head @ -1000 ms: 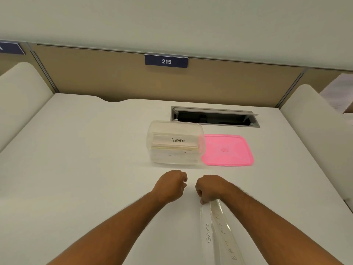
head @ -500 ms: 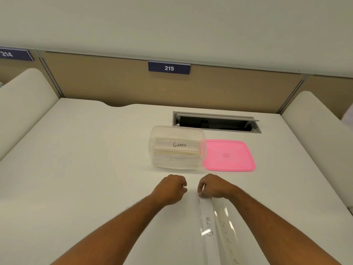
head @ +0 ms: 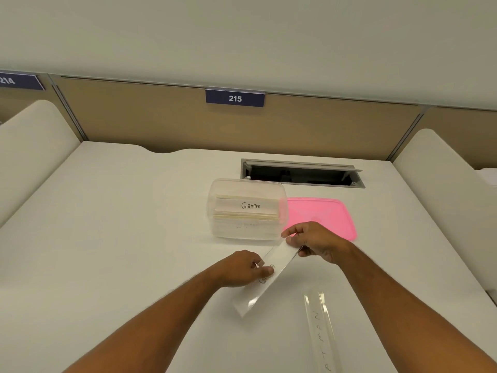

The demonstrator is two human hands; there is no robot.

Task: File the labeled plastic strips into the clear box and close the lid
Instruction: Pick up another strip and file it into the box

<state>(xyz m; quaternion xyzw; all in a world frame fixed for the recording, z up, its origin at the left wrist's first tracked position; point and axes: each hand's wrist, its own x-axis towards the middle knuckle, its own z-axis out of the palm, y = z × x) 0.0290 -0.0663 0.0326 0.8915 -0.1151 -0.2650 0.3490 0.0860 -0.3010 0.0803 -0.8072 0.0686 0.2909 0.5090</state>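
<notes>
Clear strip (head: 265,282) pinched by both hands' fingers (head: 291,232) just beside the open box (head: 246,210) edge.

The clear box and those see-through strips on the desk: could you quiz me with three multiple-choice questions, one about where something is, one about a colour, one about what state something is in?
1. Where does the lid lie?
A. On top of the clear box
B. Flat on the desk, to the right of the clear box
C. In the left hand

2. What colour is the lid?
A. Pink
B. Blue
C. Green

3. What is happening with the lifted strip?
A. It stands inside the clear box
B. It lies untouched on the desk
C. Both hands hold it in front of the clear box

Answers:
1 B: the lid rests on the desk beside the open clear box.
2 A: it is plainly bright pink.
3 C: the left hand pinches its middle and the right hand its far end, while a second strip lies on the desk.
</notes>
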